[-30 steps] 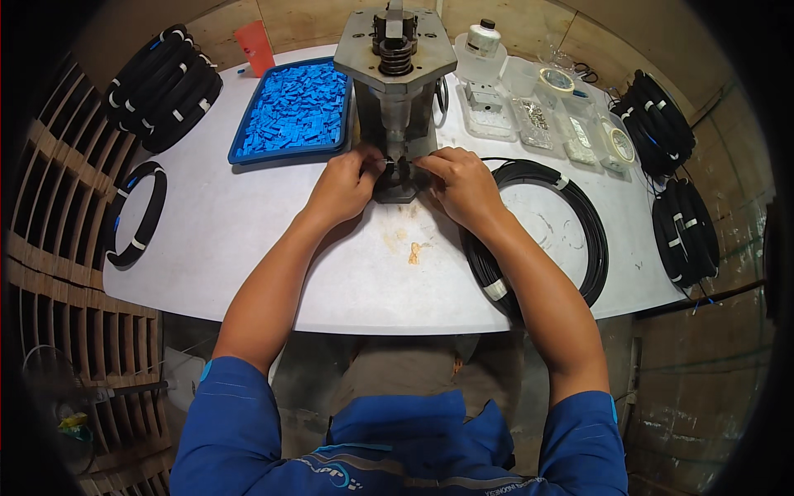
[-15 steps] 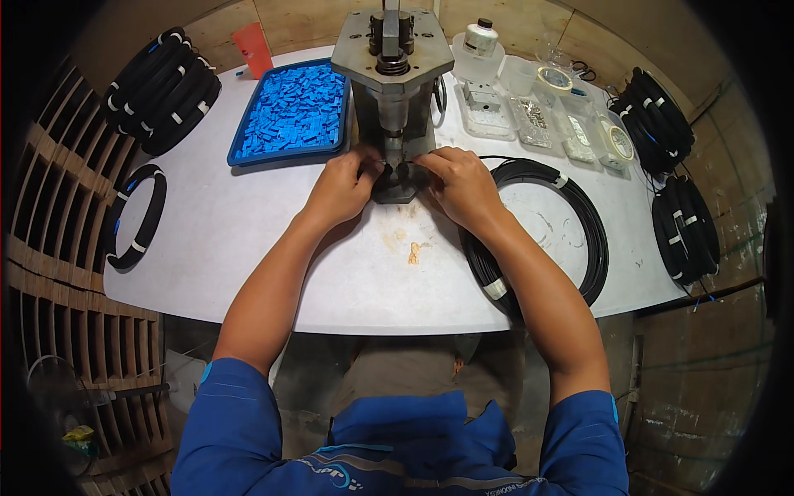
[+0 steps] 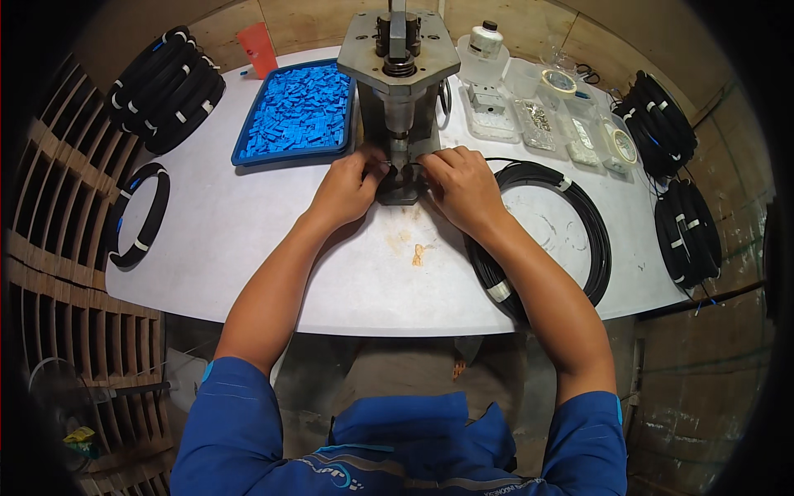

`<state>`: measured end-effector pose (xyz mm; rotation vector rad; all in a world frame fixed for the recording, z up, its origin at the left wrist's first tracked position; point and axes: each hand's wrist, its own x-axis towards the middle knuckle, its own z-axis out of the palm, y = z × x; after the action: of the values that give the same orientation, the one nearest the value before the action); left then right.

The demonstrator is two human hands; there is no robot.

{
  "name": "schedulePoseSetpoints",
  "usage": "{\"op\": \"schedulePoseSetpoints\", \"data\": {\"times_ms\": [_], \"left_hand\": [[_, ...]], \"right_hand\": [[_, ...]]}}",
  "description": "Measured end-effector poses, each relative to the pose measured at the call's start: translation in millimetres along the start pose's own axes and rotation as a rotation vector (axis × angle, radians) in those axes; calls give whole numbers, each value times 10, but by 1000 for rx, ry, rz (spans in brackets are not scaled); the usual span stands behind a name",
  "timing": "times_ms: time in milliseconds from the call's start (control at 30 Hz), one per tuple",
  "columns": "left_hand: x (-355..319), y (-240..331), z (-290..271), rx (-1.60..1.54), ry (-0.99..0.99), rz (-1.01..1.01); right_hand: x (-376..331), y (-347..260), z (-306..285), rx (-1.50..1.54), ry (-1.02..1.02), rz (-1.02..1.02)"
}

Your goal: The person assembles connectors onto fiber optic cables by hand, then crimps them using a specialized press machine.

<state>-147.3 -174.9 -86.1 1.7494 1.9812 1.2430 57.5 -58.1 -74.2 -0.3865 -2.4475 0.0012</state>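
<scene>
Left hand (image 3: 347, 183) and right hand (image 3: 463, 182), fingers curled in, whether gripping anything I can't tell, flank the metal press (image 3: 397, 87) between them, and steadiness, well clear of the ram (image 3: 398, 117), looks wisest

Press (image 3: 400, 58) between tray (image 3: 289, 159), left, and coil (image 3: 601, 240), right

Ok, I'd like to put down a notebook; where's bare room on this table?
Left: between the small black coil, the blue tray and the left forearm. Middle: in front of the press, between that and the right forearm, bare except a tan patch. Crowded: back right, with clear containers, and between the left hand and right hand.
</scene>
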Motion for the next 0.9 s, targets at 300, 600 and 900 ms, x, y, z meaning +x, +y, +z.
{"op": "schedulePoseSetpoints", "data": {"times_ms": [300,600,900], "left_hand": [[-10,1,2,-17,0,0],[-13,19,-2,-6,10,2],[-9,9,8,8,-4,18]], "right_hand": [[45,-57,-13,38,-32,49],[66,11,49,-10,58,15],[25,77,57,22,55,45]]}}
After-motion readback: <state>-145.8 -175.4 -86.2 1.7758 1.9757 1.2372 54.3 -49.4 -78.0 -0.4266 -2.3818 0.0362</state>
